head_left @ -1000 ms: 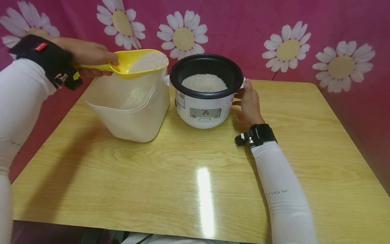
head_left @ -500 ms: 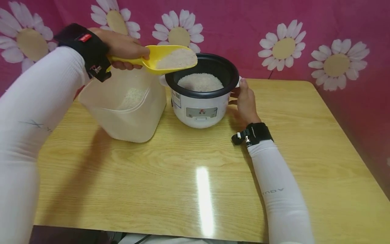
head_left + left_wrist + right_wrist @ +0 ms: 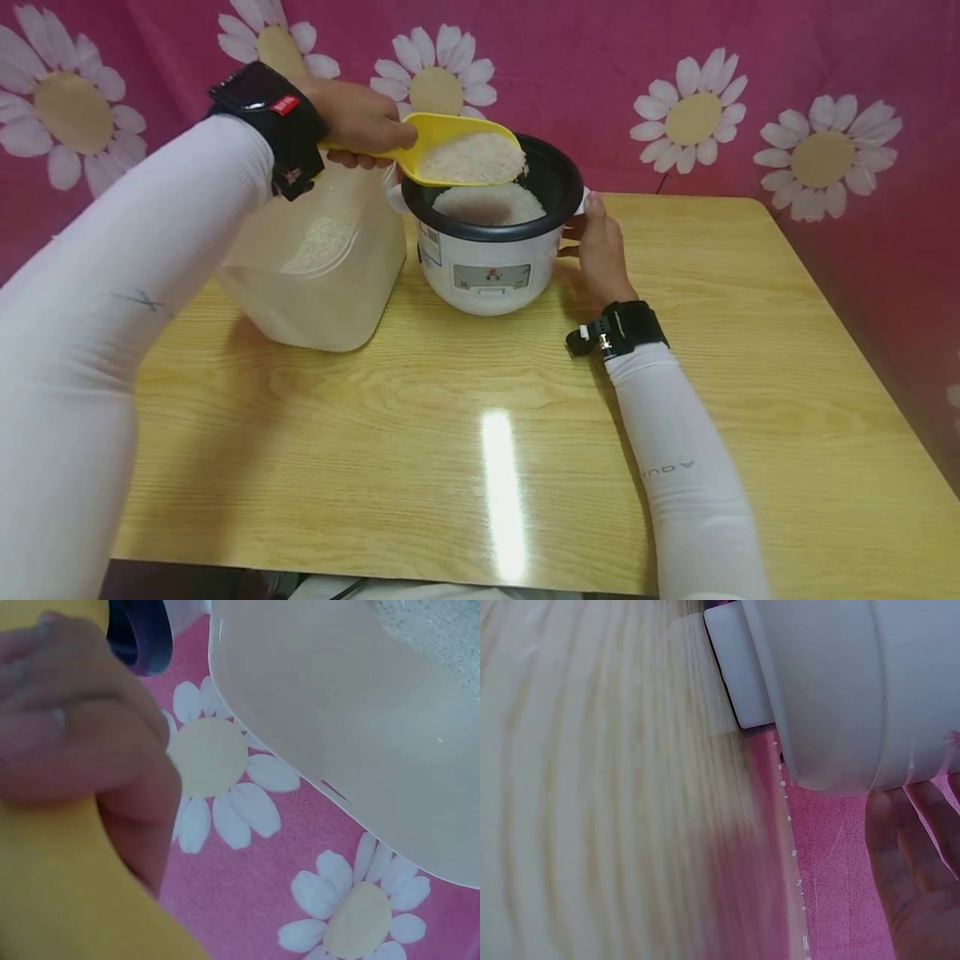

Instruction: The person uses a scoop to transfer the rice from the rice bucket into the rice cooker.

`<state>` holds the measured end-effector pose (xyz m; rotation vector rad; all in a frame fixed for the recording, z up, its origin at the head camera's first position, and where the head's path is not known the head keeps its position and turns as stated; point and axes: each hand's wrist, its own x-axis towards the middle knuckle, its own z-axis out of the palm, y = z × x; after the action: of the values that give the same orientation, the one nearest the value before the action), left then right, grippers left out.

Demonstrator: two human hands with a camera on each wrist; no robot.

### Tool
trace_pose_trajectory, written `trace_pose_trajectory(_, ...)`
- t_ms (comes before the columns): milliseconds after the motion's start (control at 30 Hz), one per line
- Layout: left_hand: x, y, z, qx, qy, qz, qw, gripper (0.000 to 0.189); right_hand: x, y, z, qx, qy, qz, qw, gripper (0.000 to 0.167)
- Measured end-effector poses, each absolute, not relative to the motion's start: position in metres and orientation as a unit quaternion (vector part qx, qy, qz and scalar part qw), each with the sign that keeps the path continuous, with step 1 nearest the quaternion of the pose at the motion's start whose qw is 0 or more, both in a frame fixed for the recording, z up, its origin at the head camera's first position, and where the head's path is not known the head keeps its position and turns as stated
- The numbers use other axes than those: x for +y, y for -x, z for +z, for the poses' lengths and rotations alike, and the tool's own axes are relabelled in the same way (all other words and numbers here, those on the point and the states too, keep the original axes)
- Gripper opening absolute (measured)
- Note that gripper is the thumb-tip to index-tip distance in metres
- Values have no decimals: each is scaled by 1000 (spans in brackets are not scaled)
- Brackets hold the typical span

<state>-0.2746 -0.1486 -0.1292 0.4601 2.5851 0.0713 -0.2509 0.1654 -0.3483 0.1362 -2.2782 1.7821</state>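
My left hand (image 3: 360, 121) grips the handle of a yellow scoop (image 3: 427, 127) heaped with white rice (image 3: 476, 158). The scoop is over the near-left part of a white rice cooker's (image 3: 491, 275) black pot, with a few grains at its lip. More rice (image 3: 495, 207) lies inside the pot. At the cooker's right side, my right hand (image 3: 603, 258) holds the side handle, thumb above and fingers against the body below. In the left wrist view, curled fingers (image 3: 82, 727) wrap the yellow handle. The right wrist view shows fingertips (image 3: 881, 806) on the white side wall.
Left of the cooker stands a translucent plastic bin (image 3: 322, 308) with rice (image 3: 322, 242) in it, partly behind my left arm. Both stand on a wooden table (image 3: 420, 433). Behind it hangs a pink cloth (image 3: 570, 67) with daisies.
My left hand has carried the loaded scoop rightward from above the bin to above the cooker, and its bowl now tips toward the pot. My right hand stays at the cooker's handle.
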Motion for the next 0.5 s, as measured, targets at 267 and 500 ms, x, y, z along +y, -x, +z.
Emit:
trace_pose_trajectory(267, -140, 277, -141, 954, -204, -16, 219, 48, 164, 250, -347, -783, -44, 610, 113, 70)
trace_pose_trajectory(500, -137, 278, -150, 950, -238, -21, 203, 52, 163, 248, -347, -784, -54, 608, 116, 67)
